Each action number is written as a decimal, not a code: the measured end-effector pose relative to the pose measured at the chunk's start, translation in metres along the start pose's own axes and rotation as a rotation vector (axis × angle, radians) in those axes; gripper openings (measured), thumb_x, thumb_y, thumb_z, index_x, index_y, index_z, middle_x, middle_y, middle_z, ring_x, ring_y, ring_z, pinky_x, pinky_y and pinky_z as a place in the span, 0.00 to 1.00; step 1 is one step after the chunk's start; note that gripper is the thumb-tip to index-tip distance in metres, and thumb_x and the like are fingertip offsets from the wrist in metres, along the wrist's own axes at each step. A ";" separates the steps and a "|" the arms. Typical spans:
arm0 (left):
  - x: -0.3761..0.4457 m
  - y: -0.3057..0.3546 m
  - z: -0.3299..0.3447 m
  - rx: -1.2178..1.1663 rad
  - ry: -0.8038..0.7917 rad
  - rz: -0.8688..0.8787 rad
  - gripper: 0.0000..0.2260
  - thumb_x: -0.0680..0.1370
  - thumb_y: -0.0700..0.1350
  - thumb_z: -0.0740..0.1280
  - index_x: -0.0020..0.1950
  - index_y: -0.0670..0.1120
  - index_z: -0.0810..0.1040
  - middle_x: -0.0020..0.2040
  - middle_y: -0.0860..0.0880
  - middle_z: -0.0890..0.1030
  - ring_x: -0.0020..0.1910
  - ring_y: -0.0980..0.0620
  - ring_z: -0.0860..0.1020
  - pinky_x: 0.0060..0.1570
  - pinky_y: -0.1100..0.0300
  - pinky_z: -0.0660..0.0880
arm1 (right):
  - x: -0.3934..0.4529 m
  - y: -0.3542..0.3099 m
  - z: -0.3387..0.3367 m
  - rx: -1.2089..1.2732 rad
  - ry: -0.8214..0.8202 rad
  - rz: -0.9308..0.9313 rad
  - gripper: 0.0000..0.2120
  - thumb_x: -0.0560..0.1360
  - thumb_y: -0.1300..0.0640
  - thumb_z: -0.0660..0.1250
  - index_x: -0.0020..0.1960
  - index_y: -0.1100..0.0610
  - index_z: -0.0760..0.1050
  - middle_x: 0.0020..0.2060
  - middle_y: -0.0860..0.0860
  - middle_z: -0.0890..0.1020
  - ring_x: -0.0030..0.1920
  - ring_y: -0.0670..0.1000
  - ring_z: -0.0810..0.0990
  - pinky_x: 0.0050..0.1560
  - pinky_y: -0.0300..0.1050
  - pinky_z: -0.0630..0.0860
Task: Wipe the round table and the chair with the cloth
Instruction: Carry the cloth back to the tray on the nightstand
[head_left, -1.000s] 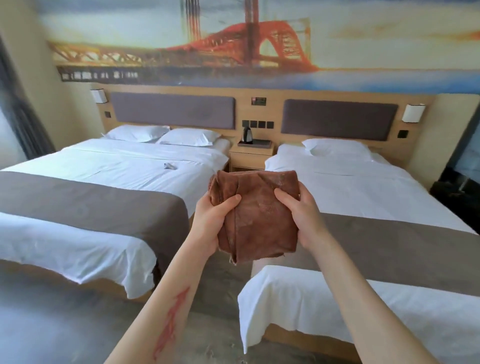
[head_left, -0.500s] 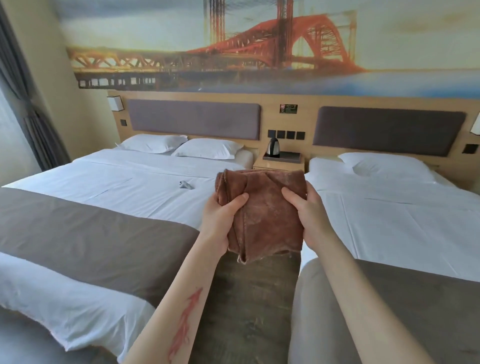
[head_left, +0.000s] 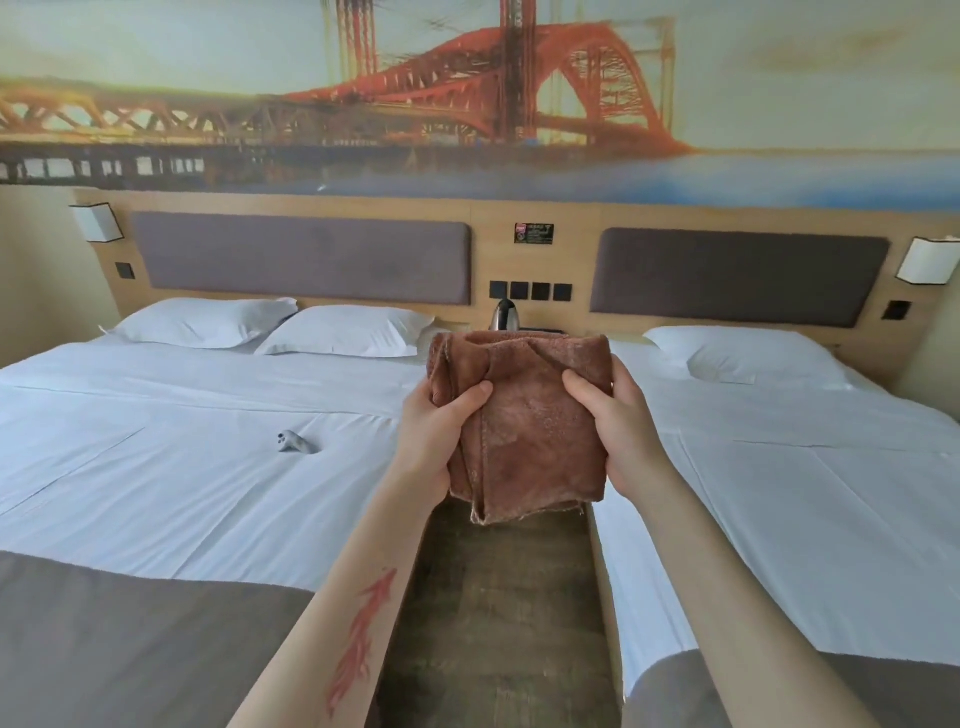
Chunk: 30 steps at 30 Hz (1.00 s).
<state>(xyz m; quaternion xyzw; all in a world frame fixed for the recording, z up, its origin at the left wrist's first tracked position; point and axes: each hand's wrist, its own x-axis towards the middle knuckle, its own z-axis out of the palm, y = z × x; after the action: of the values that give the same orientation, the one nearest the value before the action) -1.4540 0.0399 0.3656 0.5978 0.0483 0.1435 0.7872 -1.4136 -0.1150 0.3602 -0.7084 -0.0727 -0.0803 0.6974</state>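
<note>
A folded brown cloth (head_left: 527, 426) hangs in front of me at chest height, over the gap between two beds. My left hand (head_left: 436, 431) grips its left edge with the thumb on the front. My right hand (head_left: 618, 421) grips its right edge the same way. The cloth's loose lower corners dangle below my hands. No round table and no chair are in view.
A wide white bed (head_left: 171, 457) with a grey runner lies to my left, a small grey object (head_left: 293, 442) on its sheet. A second bed (head_left: 789, 467) lies to my right. A narrow wood-floor aisle (head_left: 498, 613) runs between them to a nightstand with a kettle (head_left: 504, 315).
I have moved forward into the aisle between the beds, so the headboards and the kettle are closer. Both hands keep the same hold on the cloth.
</note>
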 end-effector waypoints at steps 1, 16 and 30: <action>0.030 -0.002 -0.002 0.002 -0.021 0.000 0.09 0.74 0.42 0.70 0.53 0.47 0.77 0.46 0.50 0.81 0.46 0.50 0.80 0.41 0.58 0.79 | 0.025 0.005 0.010 -0.002 0.022 -0.002 0.25 0.75 0.47 0.64 0.71 0.49 0.63 0.65 0.51 0.72 0.62 0.54 0.74 0.65 0.57 0.71; 0.398 -0.048 0.050 -0.036 -0.200 -0.044 0.10 0.73 0.40 0.71 0.53 0.47 0.77 0.51 0.46 0.82 0.51 0.46 0.81 0.51 0.50 0.79 | 0.351 0.062 0.052 0.038 0.141 -0.038 0.08 0.77 0.53 0.63 0.54 0.43 0.69 0.47 0.41 0.76 0.49 0.44 0.76 0.43 0.38 0.74; 0.698 -0.118 0.200 -0.093 -0.133 -0.027 0.09 0.73 0.37 0.70 0.51 0.46 0.77 0.49 0.46 0.82 0.49 0.46 0.81 0.45 0.55 0.79 | 0.692 0.126 -0.016 0.059 0.036 -0.080 0.09 0.77 0.57 0.64 0.55 0.47 0.71 0.47 0.44 0.78 0.48 0.45 0.79 0.44 0.39 0.76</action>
<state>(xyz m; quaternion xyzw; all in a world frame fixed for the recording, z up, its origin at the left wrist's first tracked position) -0.7183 0.0237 0.3760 0.5680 -0.0030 0.0951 0.8175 -0.7105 -0.1390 0.3864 -0.6824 -0.0909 -0.1189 0.7155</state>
